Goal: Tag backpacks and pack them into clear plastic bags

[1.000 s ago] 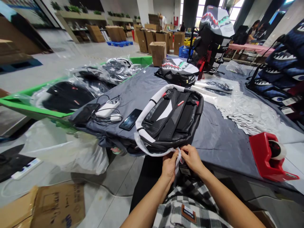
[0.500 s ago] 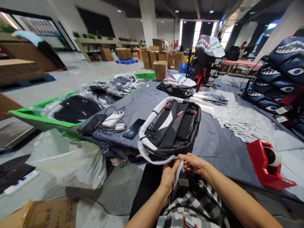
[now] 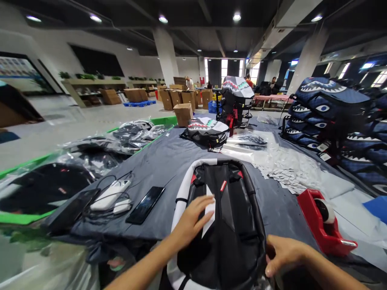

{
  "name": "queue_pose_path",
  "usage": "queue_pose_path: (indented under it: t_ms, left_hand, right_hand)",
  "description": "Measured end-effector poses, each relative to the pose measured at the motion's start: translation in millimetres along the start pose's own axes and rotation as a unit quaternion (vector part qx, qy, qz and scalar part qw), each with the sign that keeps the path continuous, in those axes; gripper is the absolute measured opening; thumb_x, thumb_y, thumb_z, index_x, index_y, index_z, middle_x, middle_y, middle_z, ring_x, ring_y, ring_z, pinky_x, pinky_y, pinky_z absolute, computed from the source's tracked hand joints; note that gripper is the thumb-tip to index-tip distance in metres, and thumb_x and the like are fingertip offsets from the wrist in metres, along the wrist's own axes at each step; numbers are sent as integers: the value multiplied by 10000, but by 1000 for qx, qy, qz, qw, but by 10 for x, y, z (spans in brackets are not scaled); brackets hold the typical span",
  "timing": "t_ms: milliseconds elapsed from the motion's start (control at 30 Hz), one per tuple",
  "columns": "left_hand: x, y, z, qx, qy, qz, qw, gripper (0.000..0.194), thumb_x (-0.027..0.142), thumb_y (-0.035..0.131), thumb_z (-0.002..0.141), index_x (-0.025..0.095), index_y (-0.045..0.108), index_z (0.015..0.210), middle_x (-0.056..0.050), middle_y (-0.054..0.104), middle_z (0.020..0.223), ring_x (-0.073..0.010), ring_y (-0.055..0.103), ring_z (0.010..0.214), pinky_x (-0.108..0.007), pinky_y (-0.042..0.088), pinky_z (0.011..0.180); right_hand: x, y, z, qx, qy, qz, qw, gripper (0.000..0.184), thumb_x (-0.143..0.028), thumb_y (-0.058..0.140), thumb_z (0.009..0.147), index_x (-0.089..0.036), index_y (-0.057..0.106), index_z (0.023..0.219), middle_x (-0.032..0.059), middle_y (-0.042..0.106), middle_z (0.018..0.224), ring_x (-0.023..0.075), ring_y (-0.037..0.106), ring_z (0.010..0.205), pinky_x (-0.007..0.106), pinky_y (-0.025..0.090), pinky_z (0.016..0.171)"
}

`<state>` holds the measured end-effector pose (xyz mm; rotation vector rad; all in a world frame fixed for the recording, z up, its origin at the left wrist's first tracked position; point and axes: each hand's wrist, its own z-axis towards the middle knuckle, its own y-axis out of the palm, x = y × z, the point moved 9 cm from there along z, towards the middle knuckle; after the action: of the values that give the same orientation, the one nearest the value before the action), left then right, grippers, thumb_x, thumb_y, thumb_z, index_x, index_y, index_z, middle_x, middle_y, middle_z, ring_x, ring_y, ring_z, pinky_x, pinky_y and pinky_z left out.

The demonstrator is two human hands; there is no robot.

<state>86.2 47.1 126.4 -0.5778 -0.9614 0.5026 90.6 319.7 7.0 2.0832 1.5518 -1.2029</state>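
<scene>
A black and white backpack (image 3: pixel 222 229) lies on the grey-covered table in front of me, its strapped back panel facing up. My left hand (image 3: pixel 193 221) is open over that panel, fingers stretched out across the white patch on a strap. At the bag's lower right edge is my right hand (image 3: pixel 286 253), its thumb and fingers curled at the black side. Its fingertips are partly hidden there. Some clear plastic (image 3: pixel 263 284) shows just below this hand.
A phone (image 3: pixel 145 204) and a white charger with cables (image 3: pixel 110 195) lie at left. A red tape dispenser (image 3: pixel 323 225) stands right, near white packets (image 3: pixel 290 169). Shark-face backpacks (image 3: pixel 322 110) are stacked behind. Bagged backpacks fill a green-edged bin (image 3: pixel 18 217).
Both hands have left the pale strap they were pinching near my lap. The backpack is nearer me, with my left hand over it and my right at its side. My view has tilted up.
</scene>
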Motion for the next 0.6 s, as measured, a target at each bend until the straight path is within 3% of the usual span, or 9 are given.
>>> queue_pose_path:
  t_ms: [100,200,333,433,600]
  left_hand:
    - [-353,277,893,-29,29,155,987,476,479,468,996,257,551,1409,-90,473,1539,-299,403,1438,-565,327,1185]
    - [-734,703,1297,-69,4,259,963,536,486,466,997,280,453,1490,-84,371,1600,-341,282,1498,-631,233,1196]
    - [-1010,1071,1277,-86,-6,290,953,595,536,425,1000,299,347,1541,-95,323,1620,-338,333,1476,-590,279,1181]
    - [-1059,1089,1200,-66,9,289,955,608,567,405,998,327,316,1549,-79,316,1627,-331,333,1477,-575,271,1184]
    - [-1085,1046,1192,-60,14,278,959,652,589,393,993,359,211,1575,-59,285,1643,-323,307,1487,-563,246,1186]
  right_hand:
    - [-328,-782,-136,178,-49,-93,978,285,-438,780,592,-225,616,689,-16,529,623,137,432,599,262,305,549]
    - [-736,-1480,-174,317,-116,-124,933,306,-489,630,783,-191,683,828,3,575,671,145,471,631,266,339,594]
    - [-1015,-2262,286,382,-121,-127,908,245,-419,685,738,-175,689,705,-7,588,606,139,485,609,260,344,601]
    - [-994,-2922,796,432,-73,-95,894,180,-331,725,682,-176,658,618,-9,584,551,144,514,598,254,365,591]
    - [-880,-3786,1566,501,-28,-69,862,246,-385,635,793,-158,637,699,38,624,643,160,584,646,248,404,589]
